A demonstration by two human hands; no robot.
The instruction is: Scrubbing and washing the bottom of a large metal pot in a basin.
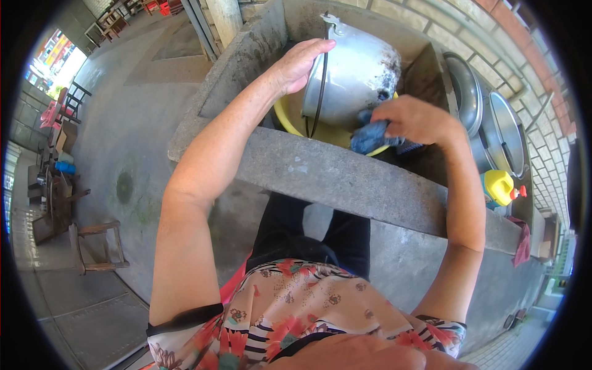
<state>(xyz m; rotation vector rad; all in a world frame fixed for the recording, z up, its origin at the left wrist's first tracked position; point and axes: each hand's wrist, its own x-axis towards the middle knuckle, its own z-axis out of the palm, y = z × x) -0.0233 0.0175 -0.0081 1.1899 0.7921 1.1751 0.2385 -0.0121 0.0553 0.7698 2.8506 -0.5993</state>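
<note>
An aluminium pot [351, 76] with a thin wire bail handle lies tilted on its side. Dark scorch marks show around its base end. My left hand [303, 62] grips the pot near its rim, thumb on top; its fingers are partly hidden. In my right hand [418, 120] is a bunched dark blue cloth [370, 138], close to the lower side of the pot; whether it touches the metal I cannot tell. Under the pot sits a yellow basin [283, 113], inside a concrete sink [319, 162]. Something dark and bristled, perhaps a brush [409, 147], shows partly below my right hand.
Right of the sink stand a metal lid or bowl [465, 92] and a large metal pot [508, 134]. Nearer are a yellow jug [498, 187] with a red cap and a reddish cloth [521, 240] over the edge. A wooden stool [99, 267] is on the left floor.
</note>
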